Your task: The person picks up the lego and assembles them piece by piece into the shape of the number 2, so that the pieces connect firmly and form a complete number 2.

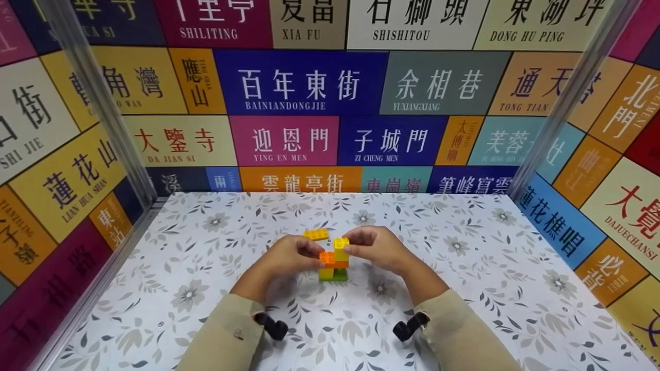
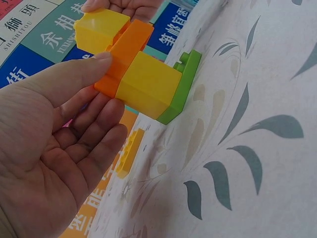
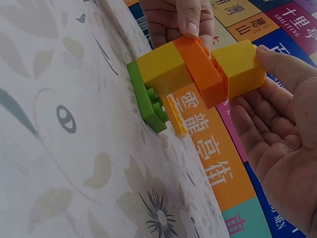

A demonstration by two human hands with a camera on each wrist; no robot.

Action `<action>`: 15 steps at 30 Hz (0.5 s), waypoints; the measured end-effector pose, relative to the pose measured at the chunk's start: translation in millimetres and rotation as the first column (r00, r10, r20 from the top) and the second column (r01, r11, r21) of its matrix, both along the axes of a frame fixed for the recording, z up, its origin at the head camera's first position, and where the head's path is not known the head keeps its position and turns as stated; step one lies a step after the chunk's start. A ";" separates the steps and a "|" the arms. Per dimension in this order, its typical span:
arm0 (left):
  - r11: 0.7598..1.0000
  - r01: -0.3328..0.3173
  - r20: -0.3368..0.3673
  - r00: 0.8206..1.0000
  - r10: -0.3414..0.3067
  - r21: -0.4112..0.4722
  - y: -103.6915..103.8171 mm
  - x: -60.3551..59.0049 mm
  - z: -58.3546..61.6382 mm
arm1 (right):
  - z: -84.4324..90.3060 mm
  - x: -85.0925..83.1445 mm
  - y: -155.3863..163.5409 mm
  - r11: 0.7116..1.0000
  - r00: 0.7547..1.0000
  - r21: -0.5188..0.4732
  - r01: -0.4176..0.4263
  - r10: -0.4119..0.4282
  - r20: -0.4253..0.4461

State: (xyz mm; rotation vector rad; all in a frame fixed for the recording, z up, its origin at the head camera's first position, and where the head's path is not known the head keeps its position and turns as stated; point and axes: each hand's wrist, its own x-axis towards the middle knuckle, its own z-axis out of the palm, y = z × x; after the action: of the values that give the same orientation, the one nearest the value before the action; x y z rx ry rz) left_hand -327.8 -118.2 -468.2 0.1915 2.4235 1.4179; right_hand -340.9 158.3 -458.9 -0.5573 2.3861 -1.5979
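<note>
Beige sleeves frame the scene, one at each lower side of the head view, and a black wrist mount shows under each.

Left hand (image 1: 293, 256) comes in from the left and meets the stack (image 1: 333, 260) at its middle. Its thumb tip presses the side of the orange brick (image 2: 126, 54), with the other fingers loosely curved beneath and behind it, so the hand pinches that brick rather than closing round the whole stack.

Just behind the left hand's fingers, apart from everything else, a flat yellow brick (image 1: 315, 235) lies on the table (image 1: 464, 288), which is covered in a white cloth with grey leaves and flowers.

At the centre the stack stands on the table. From the bottom up it is a green plate (image 3: 144, 94) touching the cloth, a yellow cube (image 3: 162, 69) on the plate, the orange brick across that, and a top yellow brick (image 3: 242, 67) seated on the orange brick's right end.

Right hand (image 1: 379, 247) reaches in from the right. Its thumb lies along the outer face of the top yellow brick and its fingers curl behind it, so the hand grips that brick.

Behind and at both sides, the walls are tiled with coloured place-name signs (image 1: 299, 82).
</note>
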 end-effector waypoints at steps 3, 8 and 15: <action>1.000 -0.003 0.010 1.000 0.003 0.000 0.1 0.3 0.1 | 0.2 0.3 0.0 1.000 1.000 0.004 -0.002 0.002 0.003; 1.000 -0.007 0.012 1.000 0.007 -0.001 0.2 0.9 0.1 | 0.9 0.6 0.3 1.000 1.000 0.009 -0.003 0.003 -0.002; 1.000 0.014 -0.033 0.999 -0.014 0.004 -0.2 0.8 -2.3 | 5.0 4.8 -0.9 1.000 1.000 0.006 -0.024 0.024 -0.007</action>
State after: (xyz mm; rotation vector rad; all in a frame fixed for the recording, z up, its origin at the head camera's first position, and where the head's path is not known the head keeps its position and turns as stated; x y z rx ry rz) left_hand -327.0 -118.4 -470.4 0.2343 2.4409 1.4252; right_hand -336.1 157.4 -453.9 -0.5888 2.3792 -1.5805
